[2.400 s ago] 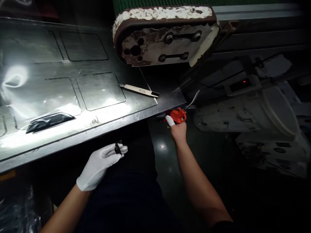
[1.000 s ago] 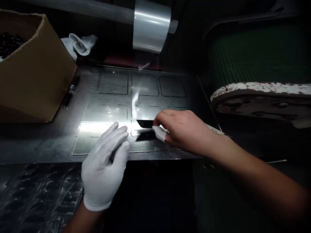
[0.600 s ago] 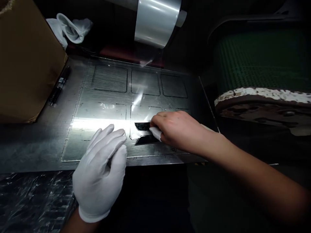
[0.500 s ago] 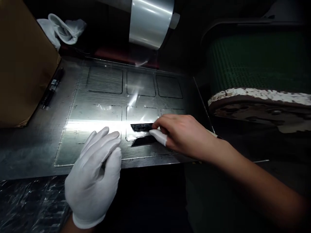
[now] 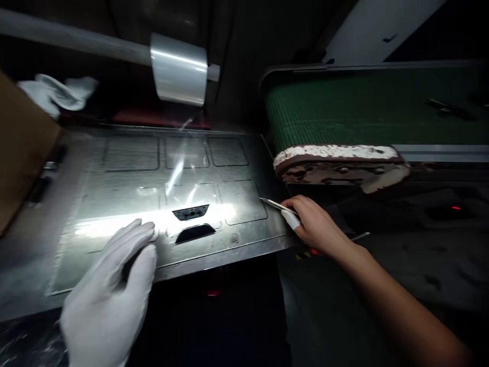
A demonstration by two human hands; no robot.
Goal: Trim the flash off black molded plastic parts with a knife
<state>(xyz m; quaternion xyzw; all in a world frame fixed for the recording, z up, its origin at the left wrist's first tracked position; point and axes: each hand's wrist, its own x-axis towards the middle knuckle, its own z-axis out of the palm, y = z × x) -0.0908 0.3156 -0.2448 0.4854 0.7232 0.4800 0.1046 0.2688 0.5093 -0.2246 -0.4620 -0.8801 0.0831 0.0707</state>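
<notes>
White tool [image 5: 275,205] pinched between fingers [image 5: 292,219] of right hand [image 5: 314,223].

Dim overall — a bright band of glare crosses the metal bench [image 5: 23,270]. Corners fall nearly black, the right forearm looks slightly motion-blurred, and edges seem somewhat stretched — perhaps lens distortion.
</notes>
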